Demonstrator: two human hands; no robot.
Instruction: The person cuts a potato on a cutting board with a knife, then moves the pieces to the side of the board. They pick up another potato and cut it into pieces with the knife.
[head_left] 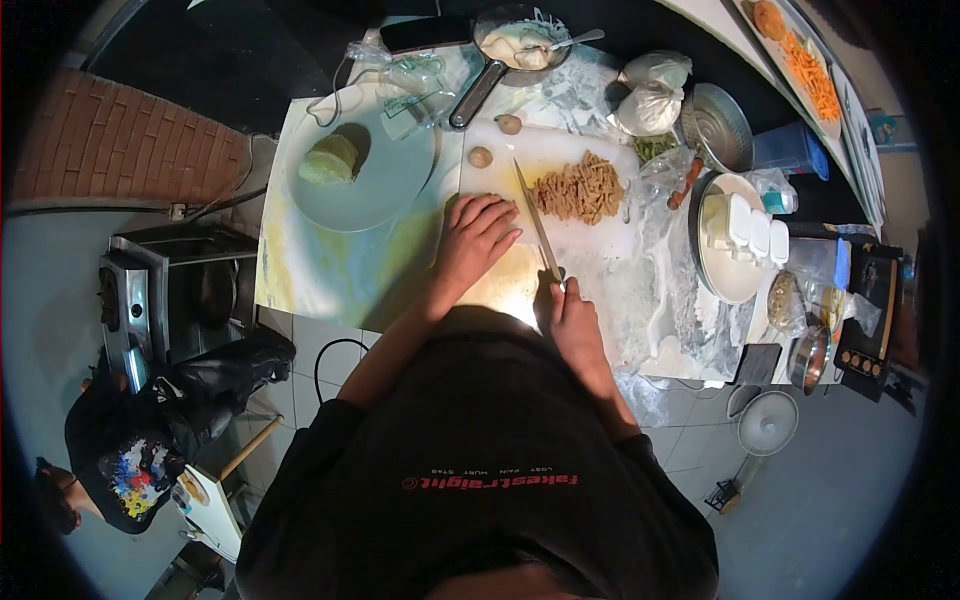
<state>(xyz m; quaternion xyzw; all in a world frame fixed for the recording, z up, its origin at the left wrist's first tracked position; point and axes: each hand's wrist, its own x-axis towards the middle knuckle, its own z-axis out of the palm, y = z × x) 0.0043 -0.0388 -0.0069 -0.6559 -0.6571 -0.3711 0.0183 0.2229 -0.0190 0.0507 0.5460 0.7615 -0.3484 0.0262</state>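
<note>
My right hand (572,310) grips the handle of a kitchen knife (535,215), its blade pointing away from me over a white cutting board (610,225). My left hand (482,232) lies palm down at the board's left side, fingers stretched out and close to the blade. Anything under that palm is hidden. Right of the blade is a pile of brown sliced strips (582,190), which look like cut meatballs. Two whole brown balls (480,157) sit beyond my left hand, apart from each other.
A large plate with a cabbage piece (330,160) stands left. Behind the board is a frying pan (520,45) with pale batter and a spoon. Plastic bags (655,90), a metal bowl (718,125) and a round tray with white containers (735,270) crowd the right. Another person (130,450) is at lower left.
</note>
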